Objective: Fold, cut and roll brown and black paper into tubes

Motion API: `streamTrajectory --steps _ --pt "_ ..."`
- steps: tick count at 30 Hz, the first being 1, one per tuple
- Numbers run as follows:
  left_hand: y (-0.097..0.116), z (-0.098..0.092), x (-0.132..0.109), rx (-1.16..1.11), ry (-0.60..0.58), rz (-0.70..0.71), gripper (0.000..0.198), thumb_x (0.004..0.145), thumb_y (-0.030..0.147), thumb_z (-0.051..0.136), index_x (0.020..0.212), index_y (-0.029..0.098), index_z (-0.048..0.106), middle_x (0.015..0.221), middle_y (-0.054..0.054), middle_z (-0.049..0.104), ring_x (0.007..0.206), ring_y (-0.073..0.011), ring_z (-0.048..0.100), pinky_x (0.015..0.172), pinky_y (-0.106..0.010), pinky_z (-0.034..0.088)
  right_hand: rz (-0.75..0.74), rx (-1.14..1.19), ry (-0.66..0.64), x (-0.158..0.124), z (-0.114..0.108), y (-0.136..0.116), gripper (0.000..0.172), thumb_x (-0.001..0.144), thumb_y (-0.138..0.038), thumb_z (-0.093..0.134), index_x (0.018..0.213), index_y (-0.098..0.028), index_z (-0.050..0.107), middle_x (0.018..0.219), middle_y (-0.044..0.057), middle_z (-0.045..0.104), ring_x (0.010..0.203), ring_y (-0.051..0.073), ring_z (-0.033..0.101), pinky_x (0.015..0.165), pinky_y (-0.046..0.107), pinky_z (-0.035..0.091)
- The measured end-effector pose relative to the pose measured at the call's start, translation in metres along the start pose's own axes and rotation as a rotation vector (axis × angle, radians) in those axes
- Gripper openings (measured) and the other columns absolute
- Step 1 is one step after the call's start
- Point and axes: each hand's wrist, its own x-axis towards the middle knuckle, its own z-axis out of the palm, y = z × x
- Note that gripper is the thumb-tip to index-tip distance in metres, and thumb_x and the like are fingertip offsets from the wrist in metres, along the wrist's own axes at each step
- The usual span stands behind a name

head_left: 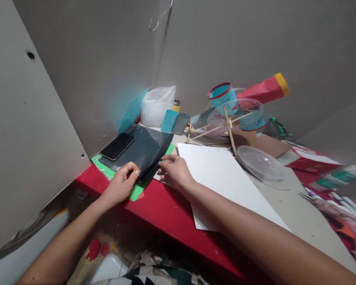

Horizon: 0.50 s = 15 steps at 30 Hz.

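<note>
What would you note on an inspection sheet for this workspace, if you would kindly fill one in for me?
Surface: table, red and beige.
Job's things: black plastic packet lies over green sheets; white sheet lies to the right.
Clutter: phone on the packet; white bag, blue cylinder, grey cylinder, clear lid.
Hands: left hand pinched shut at the packet's near edge; right hand loosely curled by its right side, contact unclear.
Cables: none certain; thin pale loop at the wall.
Surroundings: grey wall, white panel at left.
</note>
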Motion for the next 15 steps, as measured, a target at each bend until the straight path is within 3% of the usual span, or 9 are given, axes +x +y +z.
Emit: streamTrajectory --steps 7,15 --pt "0.001 0.000 -0.001 0.031 -0.006 0.012 0.023 0.094 0.034 0.043 0.077 0.019 0.048 0.071 0.004 0.043 0.066 -0.0124 0.039 0.062 -0.025 0.033 -0.021 -0.093 -0.162 -0.022 -0.004 -0.003 0.016 0.076 -0.005 0.063 0.064 -0.015 0.059 0.049 -0.003 0.055 0.041 0.009 0.051 0.035 0.017 0.043" --pt "0.001 0.000 -0.001 0.065 -0.015 0.038 0.023 0.095 0.033 0.043 0.078 0.019 0.048 0.072 0.004 0.043 0.068 -0.0129 0.041 0.065 -0.026 0.035 0.128 -0.033 -0.116 -0.005 0.001 -0.008 0.020 0.089 -0.013 0.052 0.069 -0.017 0.053 0.048 -0.003 0.056 0.030 0.008 0.045 0.030 0.018 0.038"
